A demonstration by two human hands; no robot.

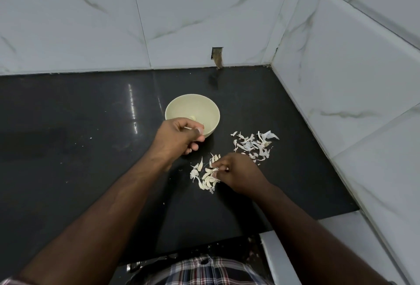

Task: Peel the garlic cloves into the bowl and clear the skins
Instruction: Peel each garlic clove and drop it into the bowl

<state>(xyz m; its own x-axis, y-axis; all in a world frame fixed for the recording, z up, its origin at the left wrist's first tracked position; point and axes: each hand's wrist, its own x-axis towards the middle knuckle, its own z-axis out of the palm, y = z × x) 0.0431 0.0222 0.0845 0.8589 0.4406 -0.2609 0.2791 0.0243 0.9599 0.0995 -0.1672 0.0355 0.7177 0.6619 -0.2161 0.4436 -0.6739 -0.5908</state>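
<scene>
My left hand [181, 134] pinches a pale garlic sliver at the cream bowl [179, 108]; my right hand [236, 174] pinches papery white skins [206, 176].

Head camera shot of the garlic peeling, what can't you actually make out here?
- Bowl contents: the left hand covers the near rim; only one pale piece shows, so no count.
- What the left hand pinches: too small and blurred to name.
- Near pile: the right hand covers part; cloves and skins look alike.
- Far pile: pieces too small to sort.
</scene>
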